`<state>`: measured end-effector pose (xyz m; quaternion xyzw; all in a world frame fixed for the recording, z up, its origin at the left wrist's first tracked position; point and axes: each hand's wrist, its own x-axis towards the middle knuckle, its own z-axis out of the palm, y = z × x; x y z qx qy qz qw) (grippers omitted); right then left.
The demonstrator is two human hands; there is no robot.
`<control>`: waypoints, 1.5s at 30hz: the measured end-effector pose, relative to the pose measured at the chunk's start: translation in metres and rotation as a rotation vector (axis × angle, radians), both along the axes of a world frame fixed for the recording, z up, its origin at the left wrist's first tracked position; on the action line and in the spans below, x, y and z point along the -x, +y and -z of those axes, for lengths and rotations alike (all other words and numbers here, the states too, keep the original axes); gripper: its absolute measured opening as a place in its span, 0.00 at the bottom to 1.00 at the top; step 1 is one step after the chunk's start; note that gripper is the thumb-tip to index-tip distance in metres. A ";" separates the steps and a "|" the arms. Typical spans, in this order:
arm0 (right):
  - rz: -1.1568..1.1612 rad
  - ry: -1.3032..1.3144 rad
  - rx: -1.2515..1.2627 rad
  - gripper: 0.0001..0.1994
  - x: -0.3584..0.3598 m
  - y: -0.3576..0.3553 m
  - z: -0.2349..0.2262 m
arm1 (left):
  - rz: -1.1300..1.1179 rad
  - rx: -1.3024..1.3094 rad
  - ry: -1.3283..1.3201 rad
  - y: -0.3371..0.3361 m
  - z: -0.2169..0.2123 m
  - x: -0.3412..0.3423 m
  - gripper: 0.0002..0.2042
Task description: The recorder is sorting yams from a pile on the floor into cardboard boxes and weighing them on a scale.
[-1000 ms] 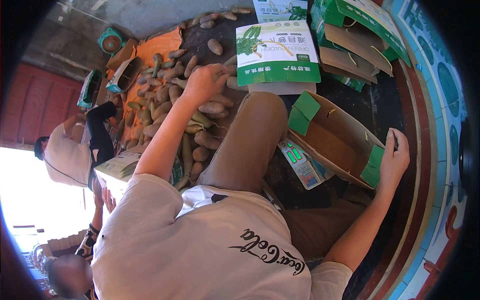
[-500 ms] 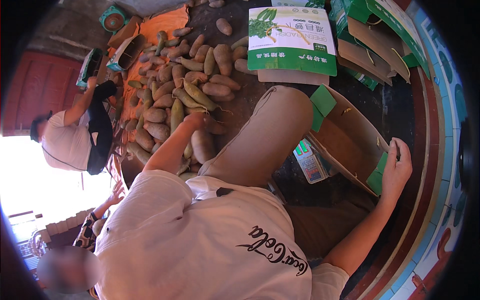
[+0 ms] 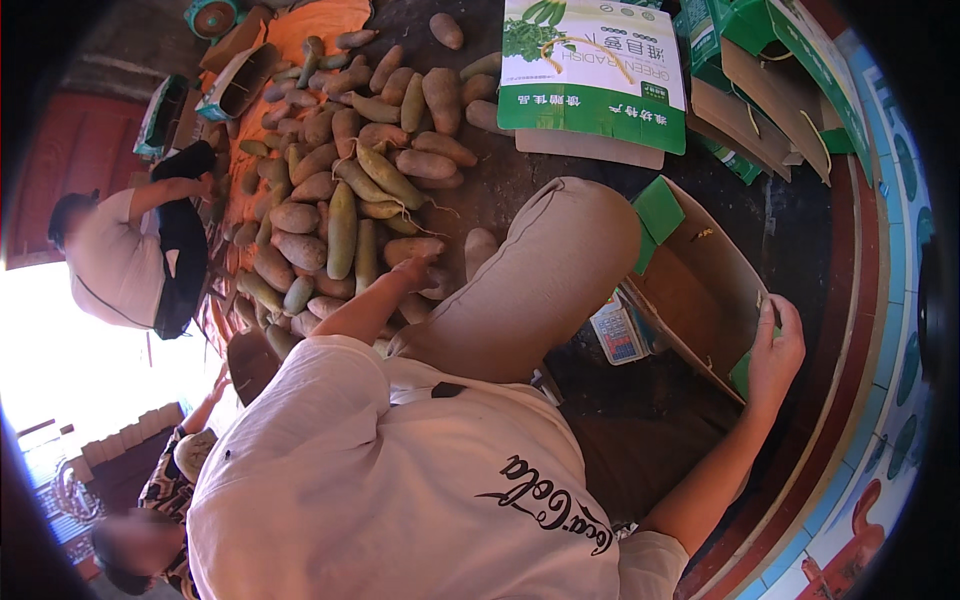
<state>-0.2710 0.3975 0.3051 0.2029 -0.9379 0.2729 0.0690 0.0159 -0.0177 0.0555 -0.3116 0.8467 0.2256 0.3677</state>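
Loose radishes [image 3: 342,232] lie left of the box [image 3: 690,270], none visible inside; right hand [image 3: 779,350] clasps it, left hand [image 3: 411,274] among radishes, grip unclear.

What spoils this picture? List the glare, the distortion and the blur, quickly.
Head view, left: glare burns the opening white, while the red panel above it sits dim; head view, right: straight edges of the tiled wall bow into a curve; head view, lower left: a co-worker's head is smudged; head view, centre: the vegetable pile looks fairly sharp.
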 end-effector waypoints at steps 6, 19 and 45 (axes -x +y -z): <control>-0.050 -0.008 -0.051 0.08 0.003 -0.006 0.012 | -0.034 -0.003 0.037 0.010 0.040 0.023 0.35; -0.121 -0.063 -0.138 0.08 0.003 -0.019 0.020 | 0.502 0.137 -0.054 0.044 0.077 0.066 0.37; -0.251 -0.095 -0.217 0.10 0.007 -0.015 0.028 | 0.897 0.110 -0.223 0.056 0.071 0.093 0.28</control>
